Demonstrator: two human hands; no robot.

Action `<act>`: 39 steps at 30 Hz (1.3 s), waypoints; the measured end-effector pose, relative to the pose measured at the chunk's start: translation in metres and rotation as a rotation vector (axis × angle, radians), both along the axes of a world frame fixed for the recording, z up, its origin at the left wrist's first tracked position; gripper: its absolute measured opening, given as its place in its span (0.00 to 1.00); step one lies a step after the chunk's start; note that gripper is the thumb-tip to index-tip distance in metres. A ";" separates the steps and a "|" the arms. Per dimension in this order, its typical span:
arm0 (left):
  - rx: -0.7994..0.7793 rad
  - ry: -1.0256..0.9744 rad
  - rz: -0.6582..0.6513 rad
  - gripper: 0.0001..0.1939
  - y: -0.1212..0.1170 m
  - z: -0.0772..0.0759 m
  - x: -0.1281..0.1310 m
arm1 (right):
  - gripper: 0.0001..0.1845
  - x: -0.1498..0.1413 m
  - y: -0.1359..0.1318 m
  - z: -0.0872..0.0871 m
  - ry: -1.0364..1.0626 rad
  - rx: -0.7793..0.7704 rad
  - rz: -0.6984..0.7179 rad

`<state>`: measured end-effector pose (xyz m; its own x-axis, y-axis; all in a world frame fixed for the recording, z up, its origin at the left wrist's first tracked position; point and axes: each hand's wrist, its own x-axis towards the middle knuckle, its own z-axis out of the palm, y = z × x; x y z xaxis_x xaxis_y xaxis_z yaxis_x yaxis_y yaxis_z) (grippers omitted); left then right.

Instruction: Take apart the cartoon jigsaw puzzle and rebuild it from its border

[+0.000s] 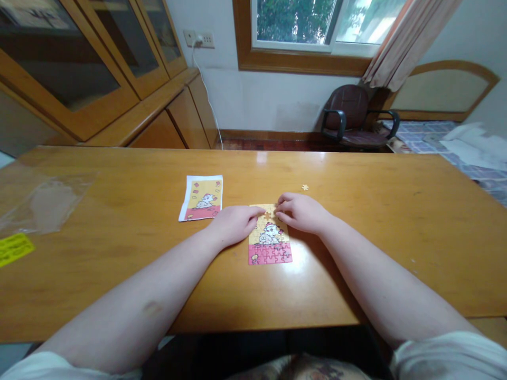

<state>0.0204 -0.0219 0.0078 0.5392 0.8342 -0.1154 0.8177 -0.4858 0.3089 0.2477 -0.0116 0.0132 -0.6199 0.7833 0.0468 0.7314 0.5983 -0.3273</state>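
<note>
A nearly filled jigsaw puzzle (263, 253) lies flat on the table, yellow above and pink below, with a white cartoon animal in a red hat. A small gap shows near its top, where the table shows through. My left hand (236, 224) rests at the puzzle's upper left, index finger stretched onto it beside the gap. At the upper right edge, my right hand (303, 212) touches the puzzle with bent fingers that are apart. Beyond the right hand sits one loose puzzle piece (304, 187). The reference picture sheet (204, 198), with the same design, lies left of the puzzle.
The wooden table (130, 211) spans the view. On its left lie a clear plastic bag (51, 203) and a yellow label (16, 249). Past the far edge stand a glass-door cabinet (130, 95), a brown armchair (350, 113) and a bed (431, 129).
</note>
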 end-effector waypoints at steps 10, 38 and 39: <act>-0.013 0.008 0.013 0.21 0.001 0.000 -0.002 | 0.16 0.014 0.011 0.002 -0.062 0.141 -0.437; -0.009 0.005 0.043 0.21 0.001 0.002 -0.001 | 0.04 0.007 0.006 0.001 0.332 -0.245 -0.364; -0.010 0.003 0.044 0.21 0.001 0.002 -0.001 | 0.04 0.000 0.003 0.001 0.347 -0.279 -0.330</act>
<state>0.0192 -0.0213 0.0095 0.5013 0.8562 -0.1250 0.8392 -0.4460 0.3111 0.2477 -0.0090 0.0142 -0.3241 0.9455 -0.0324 0.6868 0.2116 -0.6953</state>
